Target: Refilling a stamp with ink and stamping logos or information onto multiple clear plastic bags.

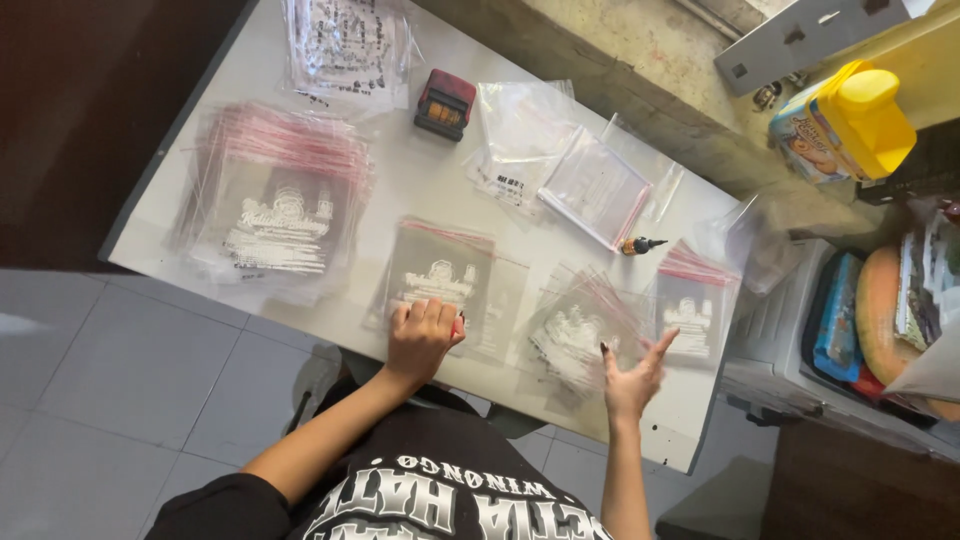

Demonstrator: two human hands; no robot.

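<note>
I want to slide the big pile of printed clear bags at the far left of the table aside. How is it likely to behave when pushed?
The pile of bags is already fanned out unevenly, so a push would probably spread it rather than move it whole. The film looks thin and glossy, so likely floppy, light and slippery on the smooth white table. The left hand presses flat on a smaller bag, which suggests they shift easily.

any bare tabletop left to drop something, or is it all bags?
Bare strip between the big bag stack and the bag under the left hand. Smaller gap between the stamp and that bag. The right side around the right hand is crowded with overlapping bags.
</note>
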